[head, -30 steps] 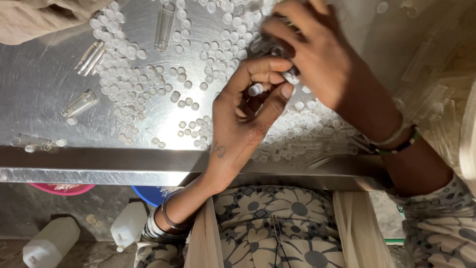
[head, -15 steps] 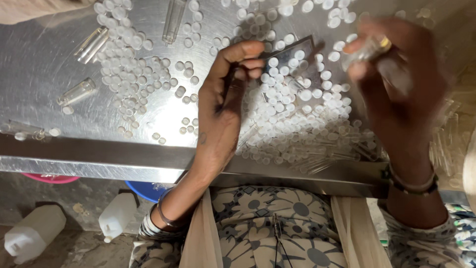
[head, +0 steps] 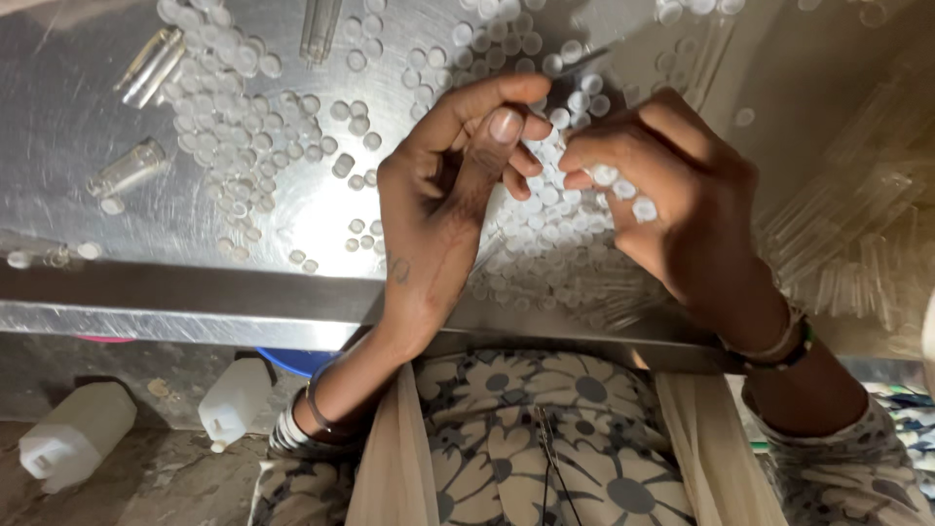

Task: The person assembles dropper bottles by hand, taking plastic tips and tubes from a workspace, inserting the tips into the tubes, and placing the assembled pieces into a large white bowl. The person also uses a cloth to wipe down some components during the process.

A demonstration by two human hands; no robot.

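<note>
White stoppers (head: 545, 209) lie heaped on the steel table (head: 195, 302) under both hands, which have swung back together since half a second ago: right hand (head: 682, 195) pinches one between narrowed fingertips, left hand (head: 448, 195) curls shut, contents hidden.
</note>
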